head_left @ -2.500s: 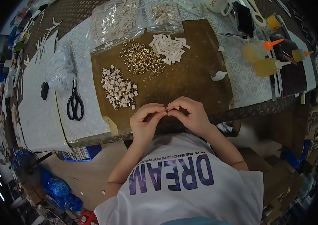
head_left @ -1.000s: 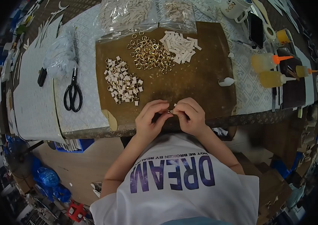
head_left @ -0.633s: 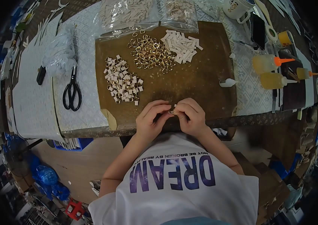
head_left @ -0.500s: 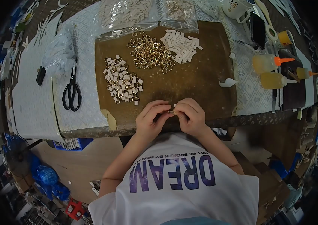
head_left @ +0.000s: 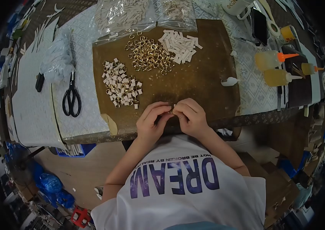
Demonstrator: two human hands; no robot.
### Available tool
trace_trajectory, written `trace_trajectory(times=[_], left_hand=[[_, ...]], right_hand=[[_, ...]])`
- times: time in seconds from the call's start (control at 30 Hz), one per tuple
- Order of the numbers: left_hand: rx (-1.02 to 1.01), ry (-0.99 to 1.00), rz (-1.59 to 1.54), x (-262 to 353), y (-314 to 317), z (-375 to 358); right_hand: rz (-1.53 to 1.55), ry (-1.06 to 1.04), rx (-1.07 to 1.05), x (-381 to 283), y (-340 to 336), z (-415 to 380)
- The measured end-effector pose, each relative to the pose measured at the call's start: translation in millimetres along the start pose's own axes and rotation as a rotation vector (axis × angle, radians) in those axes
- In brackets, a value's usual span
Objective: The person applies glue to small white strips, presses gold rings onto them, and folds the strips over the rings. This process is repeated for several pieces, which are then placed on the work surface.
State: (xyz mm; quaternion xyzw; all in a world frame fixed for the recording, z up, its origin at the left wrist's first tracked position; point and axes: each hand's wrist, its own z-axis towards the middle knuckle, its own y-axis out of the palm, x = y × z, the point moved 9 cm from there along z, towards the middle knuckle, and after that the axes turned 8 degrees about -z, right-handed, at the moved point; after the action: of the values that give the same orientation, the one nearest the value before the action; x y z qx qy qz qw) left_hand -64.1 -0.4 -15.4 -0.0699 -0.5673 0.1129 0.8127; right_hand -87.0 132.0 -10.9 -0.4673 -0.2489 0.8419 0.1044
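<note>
My left hand (head_left: 152, 120) and my right hand (head_left: 192, 118) meet at the near edge of a brown mat (head_left: 197, 82). Between their fingertips is a small gold-coloured metal ring (head_left: 171, 112), mostly covered by the fingers. A tiny pale bit (head_left: 174, 105) shows beside the right fingers; I cannot make out how it joins the ring. Both hands are closed in a pinch. Farther up the mat lie a heap of gold rings (head_left: 151, 55) and a pile of short white strips (head_left: 181, 45). To the left are many rings with pale strips folded round them (head_left: 121, 85).
Plastic bags of strips (head_left: 124, 15) and small pieces (head_left: 178, 13) lie at the far edge. Black scissors (head_left: 71, 100) rest on the left. At the right are a small white bottle (head_left: 230, 81), glue bottles (head_left: 275, 78) with pointed nozzles, a phone (head_left: 259, 27) and a mug (head_left: 237, 7).
The whole view has shifted slightly, so the table things appear a little farther left. Both hands keep their pinch on the ring, with only small finger movement.
</note>
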Motion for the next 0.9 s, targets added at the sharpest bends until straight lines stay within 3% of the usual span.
trace_trajectory(times=[0.9], left_hand=[[0.039, -0.047, -0.013, -4.1, -1.5, -1.8]], right_hand=[[-0.023, 0.039, 0.011, 5.8, 1.3, -0.8]])
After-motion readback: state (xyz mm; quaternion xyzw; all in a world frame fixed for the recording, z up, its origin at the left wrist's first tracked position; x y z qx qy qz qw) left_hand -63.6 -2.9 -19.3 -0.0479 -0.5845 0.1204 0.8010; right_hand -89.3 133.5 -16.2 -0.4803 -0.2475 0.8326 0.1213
